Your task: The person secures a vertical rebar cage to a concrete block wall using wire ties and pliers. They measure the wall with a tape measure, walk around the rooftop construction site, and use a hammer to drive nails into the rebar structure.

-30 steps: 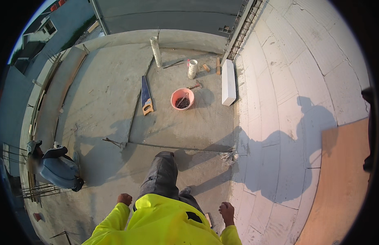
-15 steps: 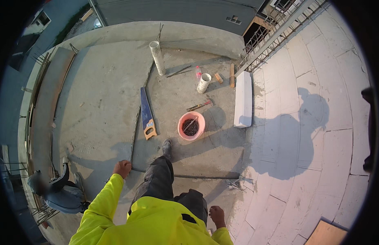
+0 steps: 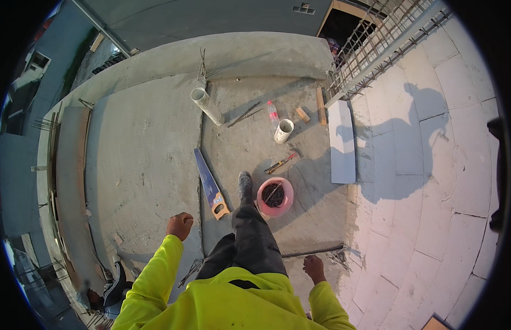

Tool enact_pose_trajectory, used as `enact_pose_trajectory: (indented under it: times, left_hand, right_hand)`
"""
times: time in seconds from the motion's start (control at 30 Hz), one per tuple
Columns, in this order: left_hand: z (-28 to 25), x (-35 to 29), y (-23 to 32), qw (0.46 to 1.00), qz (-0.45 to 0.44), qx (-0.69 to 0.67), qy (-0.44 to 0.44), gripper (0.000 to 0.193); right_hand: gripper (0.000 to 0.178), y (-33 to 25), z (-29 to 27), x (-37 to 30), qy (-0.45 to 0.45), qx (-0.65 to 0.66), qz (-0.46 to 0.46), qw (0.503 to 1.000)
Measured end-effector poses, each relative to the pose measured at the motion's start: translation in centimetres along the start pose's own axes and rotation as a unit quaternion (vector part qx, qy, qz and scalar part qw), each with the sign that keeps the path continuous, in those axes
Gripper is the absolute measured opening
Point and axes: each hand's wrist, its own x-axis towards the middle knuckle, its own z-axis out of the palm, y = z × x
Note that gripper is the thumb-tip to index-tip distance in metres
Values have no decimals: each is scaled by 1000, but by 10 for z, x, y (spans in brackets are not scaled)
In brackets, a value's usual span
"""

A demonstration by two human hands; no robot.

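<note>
My left hand (image 3: 180,226), loosely curled with nothing showing in it, hangs left of my legs. The hand saw (image 3: 207,177) with a wooden handle lies closest to it on the concrete. On the other side my right hand (image 3: 314,269) is curled too and appears to hold nothing. A pink bucket (image 3: 289,199) of dark nails or metal bits stands just right of my forward boot (image 3: 245,187). Beyond the bucket lies a hammer (image 3: 282,162). Neither hand touches any of these things.
A short white pipe (image 3: 283,132), a bottle (image 3: 273,111) and wood pieces (image 3: 303,114) sit farther ahead. A taller pipe (image 3: 209,107) rises at left. Pale blocks (image 3: 342,154) border the right side. A rebar cage (image 3: 363,60) stands far right; another person (image 3: 115,291) crouches lower left.
I have stepped forward, a different boot now leading beside the bucket. The bucket, saw and hammer appear lower in view. My right hand has swung forward; both hands stay curled.
</note>
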Motion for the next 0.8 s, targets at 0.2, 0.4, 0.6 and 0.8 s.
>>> enact_pose_trajectory:
  times: [0.2, 0.4, 0.6, 0.8]
  left_hand:
    - [-18, 105, 15, 993, -22, 116, -24, 21]
    - [5, 265, 76, 984, 1, 169, -58, 14]
    - [106, 459, 110, 978, 79, 179, -67, 13]
    - [228, 669, 96, 967, 167, 194, -15, 24]
  right_hand:
    - [24, -109, 41, 96, 9, 2, -34, 999]
    - [24, -215, 76, 188, -2, 108, 33, 994]
    - [27, -228, 157, 349, 23, 195, 43, 980]
    - [37, -191, 243, 539, 166, 155, 65, 972]
